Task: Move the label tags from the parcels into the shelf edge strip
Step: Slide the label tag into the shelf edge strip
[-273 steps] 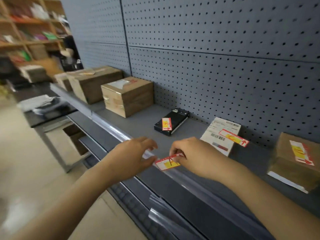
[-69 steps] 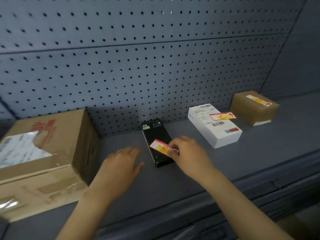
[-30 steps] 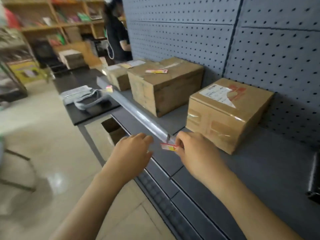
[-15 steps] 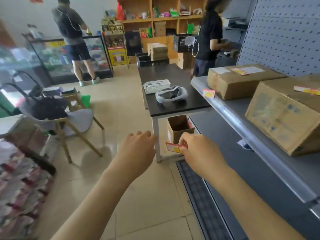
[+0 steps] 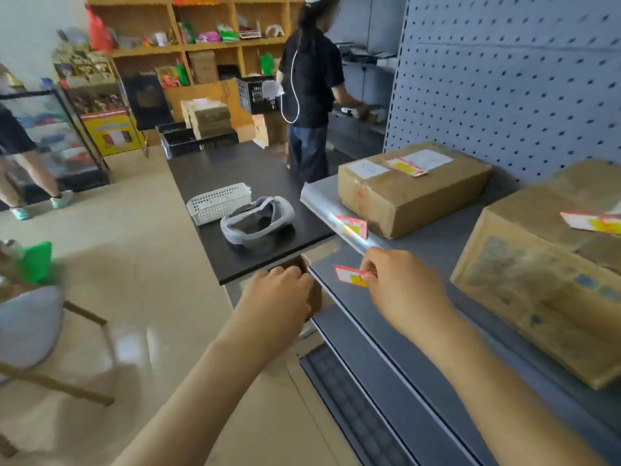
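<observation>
My right hand [image 5: 400, 290] pinches a red, white and yellow label tag [image 5: 351, 275] just below the clear shelf edge strip [image 5: 322, 210]. Another tag [image 5: 353, 227] sits in the strip a little farther along. My left hand [image 5: 279, 297] hovers to the left of the held tag with loosely curled fingers and holds nothing. A brown parcel [image 5: 410, 193] at the shelf's far end carries a tag [image 5: 406, 167] on top. The nearer brown parcel [image 5: 544, 274] also has a tag [image 5: 591, 223] lying on it.
A black table [image 5: 242, 183] stands left of the shelf with a white basket [image 5: 218, 203] and a grey headset [image 5: 257, 223]. A small open cardboard box [image 5: 311, 284] sits under it. A person in black [image 5: 311, 85] stands beyond. A chair [image 5: 30, 331] is at the left.
My view has swung back toward the shelf end. My right hand has carried the tag up toward the edge strip, and my left hand has moved along with it.
</observation>
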{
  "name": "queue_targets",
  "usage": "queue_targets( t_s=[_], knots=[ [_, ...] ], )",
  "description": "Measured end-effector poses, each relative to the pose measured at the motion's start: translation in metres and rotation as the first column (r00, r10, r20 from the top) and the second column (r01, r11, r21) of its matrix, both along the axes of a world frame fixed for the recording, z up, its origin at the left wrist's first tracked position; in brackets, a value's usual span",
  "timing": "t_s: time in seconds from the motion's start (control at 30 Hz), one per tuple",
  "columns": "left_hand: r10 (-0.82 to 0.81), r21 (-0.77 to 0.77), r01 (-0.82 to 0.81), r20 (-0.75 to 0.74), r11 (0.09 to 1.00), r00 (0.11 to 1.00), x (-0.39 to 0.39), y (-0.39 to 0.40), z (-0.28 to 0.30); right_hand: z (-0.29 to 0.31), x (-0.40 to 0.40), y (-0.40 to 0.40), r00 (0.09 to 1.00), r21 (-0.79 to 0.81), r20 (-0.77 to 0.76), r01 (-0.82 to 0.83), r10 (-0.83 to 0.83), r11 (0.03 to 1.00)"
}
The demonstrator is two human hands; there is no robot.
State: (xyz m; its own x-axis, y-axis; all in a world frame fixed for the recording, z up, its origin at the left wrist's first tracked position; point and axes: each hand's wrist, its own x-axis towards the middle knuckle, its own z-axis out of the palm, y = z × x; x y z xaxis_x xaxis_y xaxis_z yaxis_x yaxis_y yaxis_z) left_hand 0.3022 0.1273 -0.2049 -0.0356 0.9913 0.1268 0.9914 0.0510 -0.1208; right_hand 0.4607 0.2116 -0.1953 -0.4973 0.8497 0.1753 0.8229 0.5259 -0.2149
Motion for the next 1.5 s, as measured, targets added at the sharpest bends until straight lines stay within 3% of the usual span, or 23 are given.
queue_targets(
  t_s=[0.2,0.33,0.6,0.8,1.0,1.5],
  knots=[
    [-0.267,0.011,0.268,-0.054,0.963,0.962,0.006,0.085,0.001,0.000,0.011,0.039,0.978,0.009,0.021,0.209,-0.209,0.978],
    [-0.457,0.004,0.459,-0.079,0.889,0.886,0.017,0.131,-0.003,-0.004,0.024,0.041,0.924,0.016,0.036,0.380,-0.380,0.925],
    [-0.805,0.010,0.805,-0.040,0.593,0.592,0.050,0.153,-0.008,0.001,0.047,-0.008,0.686,0.028,-0.031,0.728,-0.727,0.685],
    [-0.904,-0.039,0.903,-0.017,0.428,0.428,0.089,0.138,-0.017,0.000,0.063,-0.050,0.554,0.068,-0.026,0.832,-0.832,0.551],
    [-0.883,-0.117,0.875,-0.039,0.470,0.469,0.109,0.135,-0.024,-0.007,0.077,-0.056,0.520,0.035,0.019,0.853,-0.854,0.520],
    [-0.874,-0.044,0.879,0.094,0.475,0.477,0.125,0.126,-0.037,-0.007,0.100,-0.050,0.551,0.034,-0.046,0.835,-0.833,0.550]
  ],
)
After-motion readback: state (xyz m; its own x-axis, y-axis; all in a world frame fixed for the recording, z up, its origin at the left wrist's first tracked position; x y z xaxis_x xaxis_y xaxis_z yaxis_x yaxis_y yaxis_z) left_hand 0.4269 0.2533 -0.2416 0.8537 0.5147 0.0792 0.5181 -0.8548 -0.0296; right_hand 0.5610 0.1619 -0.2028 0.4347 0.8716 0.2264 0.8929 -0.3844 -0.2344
